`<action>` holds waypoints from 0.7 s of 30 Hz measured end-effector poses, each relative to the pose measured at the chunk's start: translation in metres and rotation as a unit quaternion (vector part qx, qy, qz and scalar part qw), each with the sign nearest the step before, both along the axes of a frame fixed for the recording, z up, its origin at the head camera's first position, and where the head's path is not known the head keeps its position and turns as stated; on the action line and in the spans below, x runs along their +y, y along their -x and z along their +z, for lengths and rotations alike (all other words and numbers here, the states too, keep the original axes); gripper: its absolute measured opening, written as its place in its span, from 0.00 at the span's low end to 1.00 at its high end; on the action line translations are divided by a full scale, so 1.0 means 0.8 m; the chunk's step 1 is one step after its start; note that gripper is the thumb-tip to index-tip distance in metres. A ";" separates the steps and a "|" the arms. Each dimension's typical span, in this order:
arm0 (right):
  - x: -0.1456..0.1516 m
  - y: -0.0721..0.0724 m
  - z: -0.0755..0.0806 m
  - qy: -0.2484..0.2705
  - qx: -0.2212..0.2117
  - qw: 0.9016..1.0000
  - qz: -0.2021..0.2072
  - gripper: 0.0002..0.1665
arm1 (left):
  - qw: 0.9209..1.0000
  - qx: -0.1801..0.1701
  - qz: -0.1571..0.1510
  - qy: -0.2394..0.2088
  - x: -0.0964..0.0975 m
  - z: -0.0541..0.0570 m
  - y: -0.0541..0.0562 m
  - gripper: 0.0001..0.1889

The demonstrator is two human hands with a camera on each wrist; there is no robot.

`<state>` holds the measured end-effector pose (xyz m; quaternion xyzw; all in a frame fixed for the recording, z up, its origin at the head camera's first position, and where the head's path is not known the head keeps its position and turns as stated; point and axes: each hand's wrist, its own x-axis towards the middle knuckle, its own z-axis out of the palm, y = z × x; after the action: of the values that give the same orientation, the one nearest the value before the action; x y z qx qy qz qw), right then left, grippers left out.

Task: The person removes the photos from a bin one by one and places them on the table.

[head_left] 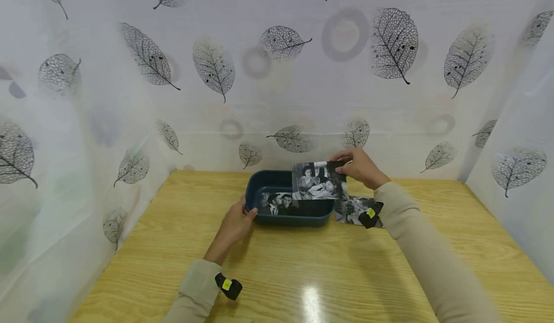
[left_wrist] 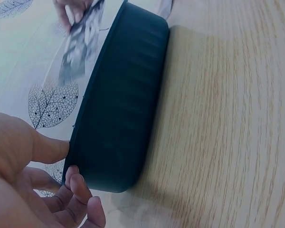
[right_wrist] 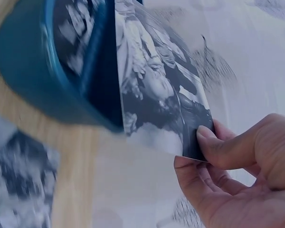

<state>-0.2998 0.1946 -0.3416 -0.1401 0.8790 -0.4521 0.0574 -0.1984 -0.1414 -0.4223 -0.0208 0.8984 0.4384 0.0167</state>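
Observation:
My left hand (head_left: 235,222) grips the left end of a dark teal plastic tub (head_left: 290,221), thumb at the rim and fingers along the outer wall in the left wrist view. By one corner my right hand (head_left: 362,167) pinches a black-and-white photo print (right_wrist: 156,90), thumb on its face and fingers behind. The print hangs over the tub's right half and covers part of its inside. Within the tub lies another black-and-white photo (head_left: 277,204). Right of the tub, a further photo (head_left: 349,210) lies on the table, partly hidden by the right wrist camera.
The tub stands near the back edge of a light wood-grain table (head_left: 277,270). Behind and at both sides hangs a white curtain (head_left: 277,92) printed with dark leaves. Each sleeve carries a small black wrist camera (head_left: 229,287).

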 end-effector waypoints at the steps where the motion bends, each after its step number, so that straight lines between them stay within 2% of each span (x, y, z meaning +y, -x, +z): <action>1: 0.009 -0.001 0.003 0.001 -0.001 1.000 0.000 0.19 | 1.000 0.001 -0.001 0.001 0.000 0.000 0.000 0.33; 10: 0.091 -0.008 0.010 0.009 -0.027 1.000 -0.008 0.21 | 1.000 0.008 -0.013 0.015 -0.002 0.000 -0.001 0.34; 15: 0.135 -0.013 0.003 -0.008 -0.049 0.998 -0.025 0.22 | 1.000 0.014 -0.018 0.010 -0.002 -0.001 0.000 0.34; 21: 0.181 -0.025 -0.009 -0.036 -0.072 0.996 -0.033 0.24 | 1.000 0.009 -0.009 0.011 -0.002 -0.002 0.003 0.30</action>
<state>-0.2795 0.3397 -0.3486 -0.0763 0.8926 -0.4305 0.1104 -0.2010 -0.1427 -0.4240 -0.0092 0.9032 0.4289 0.0124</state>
